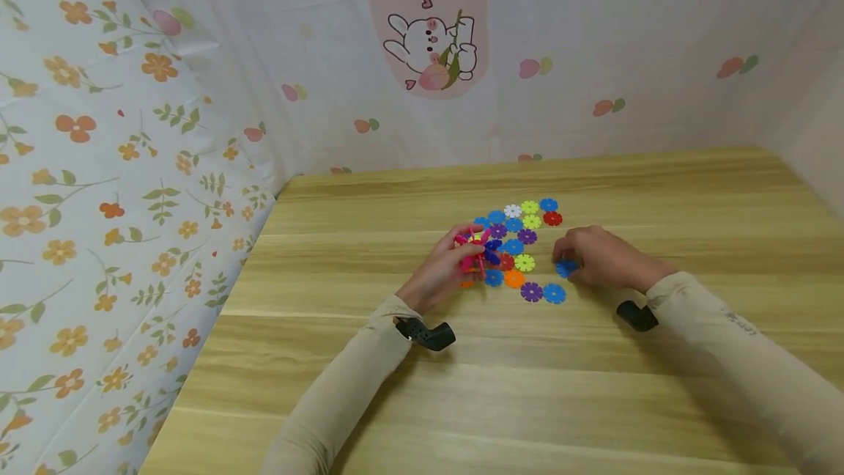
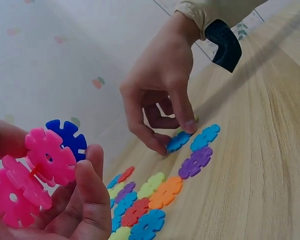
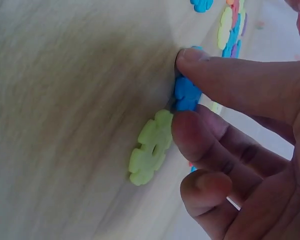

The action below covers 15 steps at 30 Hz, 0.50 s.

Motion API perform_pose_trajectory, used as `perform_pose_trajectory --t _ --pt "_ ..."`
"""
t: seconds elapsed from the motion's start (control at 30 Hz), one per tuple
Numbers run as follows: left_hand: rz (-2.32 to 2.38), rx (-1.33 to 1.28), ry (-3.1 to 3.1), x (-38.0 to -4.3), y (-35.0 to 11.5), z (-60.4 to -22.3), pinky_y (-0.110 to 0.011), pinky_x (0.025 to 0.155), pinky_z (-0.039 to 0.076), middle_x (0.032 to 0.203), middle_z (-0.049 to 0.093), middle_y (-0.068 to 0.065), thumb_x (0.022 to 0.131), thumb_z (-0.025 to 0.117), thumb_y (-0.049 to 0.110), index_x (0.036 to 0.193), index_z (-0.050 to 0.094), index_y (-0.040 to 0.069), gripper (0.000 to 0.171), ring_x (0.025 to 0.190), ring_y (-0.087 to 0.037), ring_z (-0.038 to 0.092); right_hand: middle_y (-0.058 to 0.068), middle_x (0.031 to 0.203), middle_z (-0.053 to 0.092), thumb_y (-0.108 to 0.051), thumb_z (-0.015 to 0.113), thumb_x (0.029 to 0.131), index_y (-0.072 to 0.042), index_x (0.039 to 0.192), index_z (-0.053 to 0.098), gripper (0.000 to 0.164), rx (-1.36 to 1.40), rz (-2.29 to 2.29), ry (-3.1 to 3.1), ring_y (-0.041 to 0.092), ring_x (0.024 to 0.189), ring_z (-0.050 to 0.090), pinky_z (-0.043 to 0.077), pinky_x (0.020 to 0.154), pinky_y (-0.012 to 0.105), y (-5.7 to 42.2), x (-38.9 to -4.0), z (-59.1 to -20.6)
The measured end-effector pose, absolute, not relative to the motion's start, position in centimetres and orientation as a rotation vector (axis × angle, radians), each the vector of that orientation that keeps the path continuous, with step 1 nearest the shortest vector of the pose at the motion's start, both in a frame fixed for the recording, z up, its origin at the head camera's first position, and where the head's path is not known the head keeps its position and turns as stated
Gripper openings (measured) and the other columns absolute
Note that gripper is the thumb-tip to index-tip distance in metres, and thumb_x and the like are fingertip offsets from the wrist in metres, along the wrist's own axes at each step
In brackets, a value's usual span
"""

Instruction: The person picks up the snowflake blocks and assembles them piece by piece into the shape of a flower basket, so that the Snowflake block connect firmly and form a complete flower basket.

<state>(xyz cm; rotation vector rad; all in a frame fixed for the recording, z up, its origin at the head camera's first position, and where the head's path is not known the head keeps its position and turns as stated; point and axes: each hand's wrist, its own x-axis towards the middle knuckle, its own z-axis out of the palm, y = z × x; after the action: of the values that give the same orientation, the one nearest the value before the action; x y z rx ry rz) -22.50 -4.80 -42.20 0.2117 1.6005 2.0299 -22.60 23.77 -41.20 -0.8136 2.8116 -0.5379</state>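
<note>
My left hand (image 1: 440, 270) holds a joined cluster of pink flower-shaped slotted plastic discs (image 2: 47, 155), with a dark blue disc (image 2: 72, 140) fitted at one end. Thumb and fingers curl round the cluster, above the left side of the loose discs. Over to the right, my right hand (image 1: 603, 256) pinches a light blue disc (image 3: 187, 94) between thumb and fingertips, close to the tabletop. A yellow-green disc (image 3: 151, 147) lies right beside those fingertips in the right wrist view; in the head view the hand hides it.
Loose discs lie flat between the hands, among them a purple one (image 1: 531, 292), an orange one (image 1: 514, 278), a red one (image 1: 552, 218) and a white one (image 1: 512, 211). The wooden table (image 1: 527, 402) meets a printed cloth (image 1: 297, 57) at the back.
</note>
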Motion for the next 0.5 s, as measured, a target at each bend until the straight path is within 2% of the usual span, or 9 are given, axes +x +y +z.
perform_pose_trajectory --t 0.27,0.43,0.5 --pt "2.065 0.162 1.596 -22.44 -4.44 -42.06 -0.027 0.076 0.054 0.106 0.052 0.0 0.106 0.045 0.012 0.143 0.041 0.008 0.038 0.089 -0.018 0.056 0.001 0.086 0.067 0.001 0.084 0.075 -0.011 0.093 0.076 0.022 -0.807 -0.605 2.837 0.012 0.075 0.056 0.053 0.07 0.027 24.32 -22.81 -41.78" --pt "2.073 0.148 1.606 -22.33 -4.29 -42.07 -0.027 0.075 0.054 0.106 0.054 0.0 0.106 0.045 0.012 0.139 0.044 0.009 0.033 0.087 -0.018 0.057 -0.003 0.088 0.072 0.0 0.079 0.082 -0.015 0.09 0.077 0.016 -0.855 -0.654 2.82 0.01 0.079 0.063 0.059 0.075 0.033 24.25 -22.84 -41.66" --pt "2.076 0.143 1.605 -22.3 -4.3 -42.01 -0.027 0.074 0.053 0.105 0.055 -0.001 0.106 0.046 0.013 0.137 0.045 0.009 0.031 0.086 -0.018 0.059 -0.004 0.089 0.075 -0.003 0.077 0.085 -0.016 0.091 0.078 0.014 -0.875 -0.685 2.799 0.009 0.079 0.064 0.06 0.076 0.033 24.1 -22.92 -41.5"
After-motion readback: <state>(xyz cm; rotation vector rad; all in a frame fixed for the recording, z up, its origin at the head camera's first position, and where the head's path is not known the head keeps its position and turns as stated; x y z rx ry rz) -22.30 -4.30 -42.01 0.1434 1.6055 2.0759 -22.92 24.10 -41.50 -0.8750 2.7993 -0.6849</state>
